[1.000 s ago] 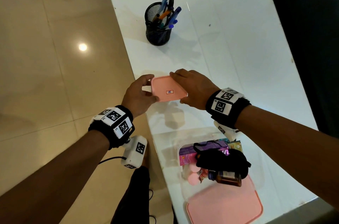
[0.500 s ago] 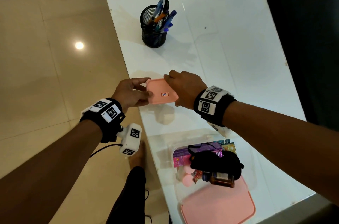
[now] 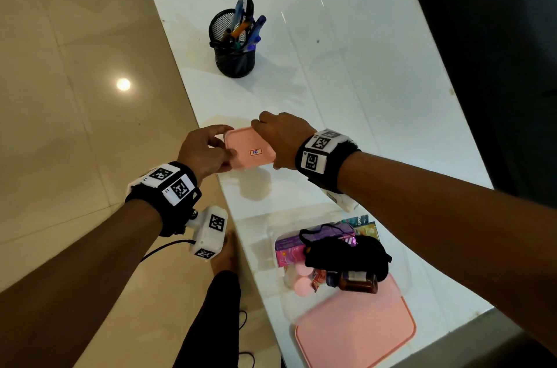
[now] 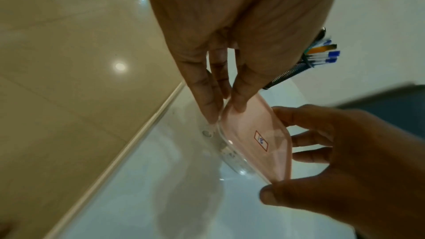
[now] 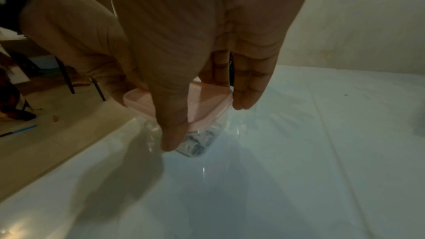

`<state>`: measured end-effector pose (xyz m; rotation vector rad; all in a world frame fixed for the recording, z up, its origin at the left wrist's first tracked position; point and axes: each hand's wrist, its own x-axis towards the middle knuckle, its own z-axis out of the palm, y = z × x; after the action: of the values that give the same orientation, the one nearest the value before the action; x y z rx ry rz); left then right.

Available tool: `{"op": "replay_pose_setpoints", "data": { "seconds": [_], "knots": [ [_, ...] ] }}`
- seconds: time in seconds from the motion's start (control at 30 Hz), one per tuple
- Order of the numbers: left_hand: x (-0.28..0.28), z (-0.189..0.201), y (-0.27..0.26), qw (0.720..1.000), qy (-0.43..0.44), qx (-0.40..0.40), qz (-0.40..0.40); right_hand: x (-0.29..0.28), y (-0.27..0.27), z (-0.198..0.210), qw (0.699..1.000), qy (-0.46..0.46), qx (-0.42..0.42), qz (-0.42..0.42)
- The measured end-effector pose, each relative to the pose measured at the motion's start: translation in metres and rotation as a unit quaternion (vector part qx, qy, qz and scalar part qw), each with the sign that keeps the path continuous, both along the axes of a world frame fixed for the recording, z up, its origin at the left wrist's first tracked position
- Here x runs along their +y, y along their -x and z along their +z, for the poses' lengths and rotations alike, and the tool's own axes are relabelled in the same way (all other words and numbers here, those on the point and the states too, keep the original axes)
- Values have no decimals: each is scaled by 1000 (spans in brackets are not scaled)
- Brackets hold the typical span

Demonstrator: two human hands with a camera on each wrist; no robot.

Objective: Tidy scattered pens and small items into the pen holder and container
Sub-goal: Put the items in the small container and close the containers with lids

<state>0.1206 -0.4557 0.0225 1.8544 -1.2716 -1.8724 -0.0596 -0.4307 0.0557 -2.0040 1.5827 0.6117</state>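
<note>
A small clear container with a pink lid (image 3: 250, 153) is held between both hands near the table's left edge. My left hand (image 3: 208, 150) pinches its left side, thumb on the lid (image 4: 260, 139) and fingers against the clear wall (image 4: 230, 155). My right hand (image 3: 280, 141) grips the right side, thumb at the near edge and fingers over the far edge (image 5: 207, 101). Small items show through the clear body (image 5: 195, 144). Whether it touches the table I cannot tell. The black mesh pen holder (image 3: 235, 57) with several pens stands farther back.
A larger clear container (image 3: 281, 301) at the near table edge holds a black cloth, a brown bottle, pink caps and packets, and its pink lid (image 3: 355, 328) lies against it. The white table (image 3: 361, 81) drops off to tiled floor on the left.
Both hands keep their hold on the small container. The left hand's fingers have closed in tighter on its left side, the thumb now on the lid.
</note>
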Motion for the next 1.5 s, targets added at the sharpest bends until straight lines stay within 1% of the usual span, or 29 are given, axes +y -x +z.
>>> {"op": "replay_pose_setpoints", "data": {
  "seconds": [0.1,0.2,0.33,0.43,0.5,0.53,0.63,0.73,0.8,0.9,1.0,1.1,1.17,1.27,1.37,1.5],
  "knots": [
    [20,14,-7,999,-2,1,41,12,-2,8,999,26,-20,-10],
    [43,45,-14,998,40,21,43,41,0,29,992,97,-63,-43],
    [78,92,-7,997,59,58,-6,104,17,68,977,156,-122,-81],
    [117,111,10,994,38,82,-55,160,38,83,965,180,-152,-114],
    [148,111,22,993,15,96,-70,199,52,84,963,165,-163,-137],
    [164,107,26,993,7,88,-83,217,56,81,965,144,-163,-143],
    [214,82,31,991,14,16,-135,264,60,62,975,76,-151,-147],
    [251,61,28,975,59,-67,-201,287,55,40,979,26,-153,-135],
    [265,55,25,961,96,-118,-231,294,52,32,980,6,-151,-130],
    [268,52,24,958,123,-129,-224,293,50,27,979,-6,-149,-139],
    [261,52,28,947,144,-152,-245,289,57,25,973,-25,-154,-171],
    [255,53,30,938,164,-177,-249,285,62,23,958,-34,-184,-216],
    [250,54,28,925,193,-201,-257,282,61,22,950,-29,-193,-244],
    [243,56,21,910,223,-237,-257,276,53,22,946,-16,-193,-259],
    [238,56,12,916,216,-237,-241,269,41,23,943,-12,-192,-270],
    [238,53,3,931,225,-179,-226,263,29,17,939,-2,-186,-289]
  ]
}}
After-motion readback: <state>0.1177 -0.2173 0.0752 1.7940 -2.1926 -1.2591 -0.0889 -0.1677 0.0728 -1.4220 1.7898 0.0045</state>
